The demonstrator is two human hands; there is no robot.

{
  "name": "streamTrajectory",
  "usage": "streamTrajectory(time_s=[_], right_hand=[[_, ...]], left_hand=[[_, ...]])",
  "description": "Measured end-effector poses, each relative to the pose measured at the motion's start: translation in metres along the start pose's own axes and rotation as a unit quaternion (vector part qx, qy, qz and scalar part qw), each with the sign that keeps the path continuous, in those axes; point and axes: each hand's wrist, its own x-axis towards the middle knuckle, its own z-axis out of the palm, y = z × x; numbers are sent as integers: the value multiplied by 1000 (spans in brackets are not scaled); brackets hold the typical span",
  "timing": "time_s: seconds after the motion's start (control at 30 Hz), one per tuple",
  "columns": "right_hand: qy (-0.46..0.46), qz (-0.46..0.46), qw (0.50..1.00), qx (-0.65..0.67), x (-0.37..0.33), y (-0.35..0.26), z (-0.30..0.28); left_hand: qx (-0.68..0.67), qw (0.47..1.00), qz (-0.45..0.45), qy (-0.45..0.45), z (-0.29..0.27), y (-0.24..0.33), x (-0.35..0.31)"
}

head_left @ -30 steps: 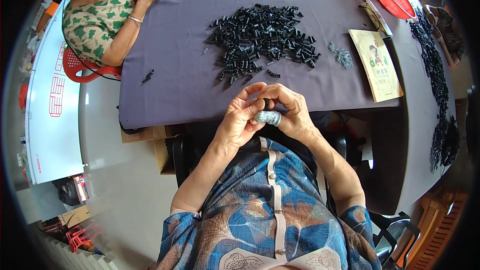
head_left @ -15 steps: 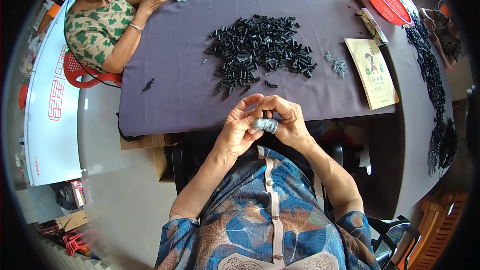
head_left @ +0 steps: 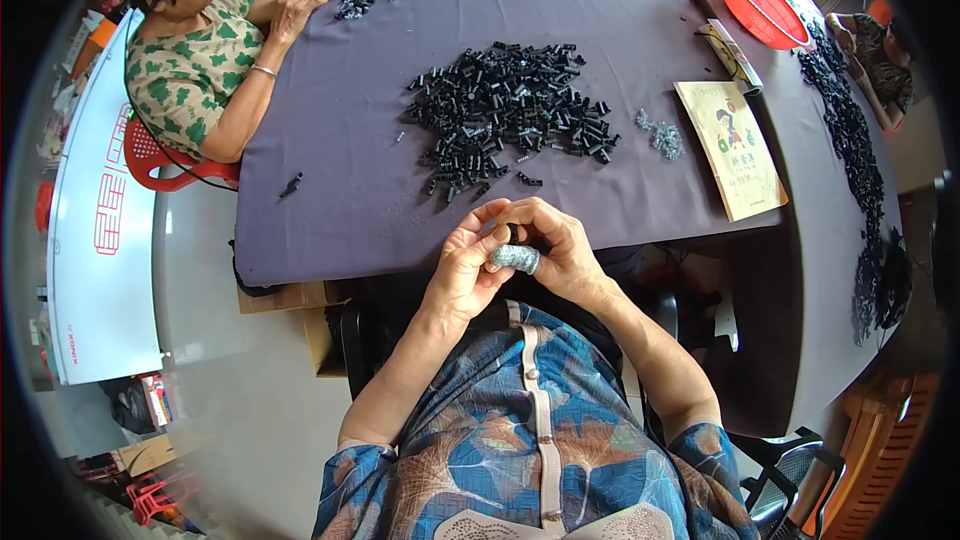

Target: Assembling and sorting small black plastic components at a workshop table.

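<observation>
Your left hand (head_left: pixel 463 265) and right hand (head_left: pixel 568 255) meet just in front of the near edge of the tabletop (head_left: pixel 330 160), raised over your lap. Between their fingertips you grip a small dark piece (head_left: pixel 514 233), mostly covered by your fingers, so its exact shape and how finished it is cannot be told. Your right thumb wears a grey wrap (head_left: pixel 515 259), which lies just below the piece.

As far as can be judged, this one piece is partway through being handled: both hands are closed around it, and neither has let it go.

Ahead of you, the pile of black pieces (head_left: pixel 515 105) covers a broad patch of cloth, with a few clear bits mixed in; whether these pieces are finished or waiting cannot be told. To its right, well apart from your hands, sits a little heap of clear bits (head_left: pixel 662 135), far smaller than the pile and just beside the pale booklet (head_left: pixel 735 150). One stray black piece (head_left: pixel 290 185) lies off to the left. If the pile is what remains, plenty is left; no separate batch of finished pieces can be made out near you.
</observation>
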Motion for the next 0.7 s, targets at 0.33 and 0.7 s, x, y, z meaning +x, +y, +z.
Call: streamTrajectory(time_s=[0.33, 0.7], right_hand=[[76, 0, 986, -151, 14, -10, -38], [-71, 35, 879, -470, 63, 4, -29]], left_hand=[[5, 999, 3, 33, 3, 17, -3], [6, 1000, 9, 26, -2, 10, -3]])
